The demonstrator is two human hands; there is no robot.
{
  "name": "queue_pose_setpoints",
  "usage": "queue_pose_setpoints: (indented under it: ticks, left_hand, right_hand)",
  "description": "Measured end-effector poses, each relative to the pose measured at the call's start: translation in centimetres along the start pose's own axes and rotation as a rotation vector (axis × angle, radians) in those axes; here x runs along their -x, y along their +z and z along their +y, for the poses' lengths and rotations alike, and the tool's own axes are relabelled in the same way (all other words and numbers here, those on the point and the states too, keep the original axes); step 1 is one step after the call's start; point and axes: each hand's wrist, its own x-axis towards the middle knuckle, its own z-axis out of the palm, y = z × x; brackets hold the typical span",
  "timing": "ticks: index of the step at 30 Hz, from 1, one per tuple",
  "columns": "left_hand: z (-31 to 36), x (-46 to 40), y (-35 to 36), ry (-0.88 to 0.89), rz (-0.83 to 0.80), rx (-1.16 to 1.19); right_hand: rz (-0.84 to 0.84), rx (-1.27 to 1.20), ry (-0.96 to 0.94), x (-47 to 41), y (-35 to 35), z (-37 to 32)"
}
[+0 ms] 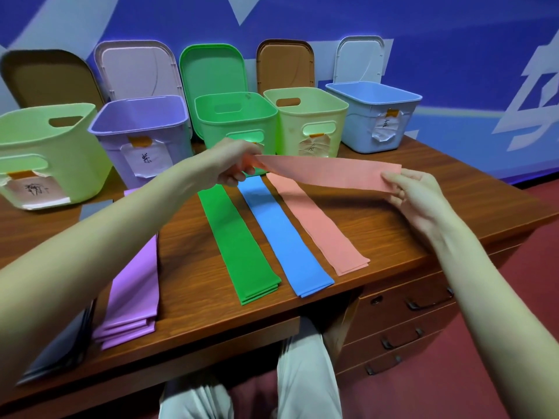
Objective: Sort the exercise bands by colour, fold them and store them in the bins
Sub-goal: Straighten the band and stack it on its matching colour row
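A pink exercise band (pixel 329 172) is stretched flat in the air above the desk. My left hand (pixel 233 163) pinches its left end and my right hand (pixel 408 192) pinches its right end. Below it on the desk lie sorted stacks: pink bands (pixel 320 228), blue bands (pixel 284 237), green bands (pixel 239 240), purple bands (pixel 136 291) and dark grey bands (pixel 60 349) at the left edge. Behind them stand open bins: light green (pixel 45 152), purple (pixel 142 128), green (pixel 236 116), pale yellow (pixel 305 116) and light blue (pixel 372 110).
Bin lids (pixel 211 71) lean against the blue wall behind the bins. The wooden desk (pixel 193 267) has drawers (pixel 405 303) at the lower right. My knees in light trousers (pixel 302 373) show under the desk edge. The floor is red carpet.
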Motion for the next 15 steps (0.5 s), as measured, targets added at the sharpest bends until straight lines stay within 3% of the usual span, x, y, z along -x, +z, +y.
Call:
queue_pose_setpoints:
  ticks: [2, 6, 15]
  left_hand:
    - [0.2, 0.2, 0.3, -0.056, -0.074, -0.009]
    - [0.3, -0.1, 0.6, -0.204, -0.254, 0.203]
    - [0.1, -1.2, 1.3, -0.402, -0.526, 0.451]
  right_hand:
    - [0.087, -0.091, 0.033, -0.6, 0.8, -0.1]
    - [0.209, -0.233, 0.044, -1.1, 1.9, -0.8]
    - [0.255, -0.242, 0.018, -0.8, 1.9, -0.5]
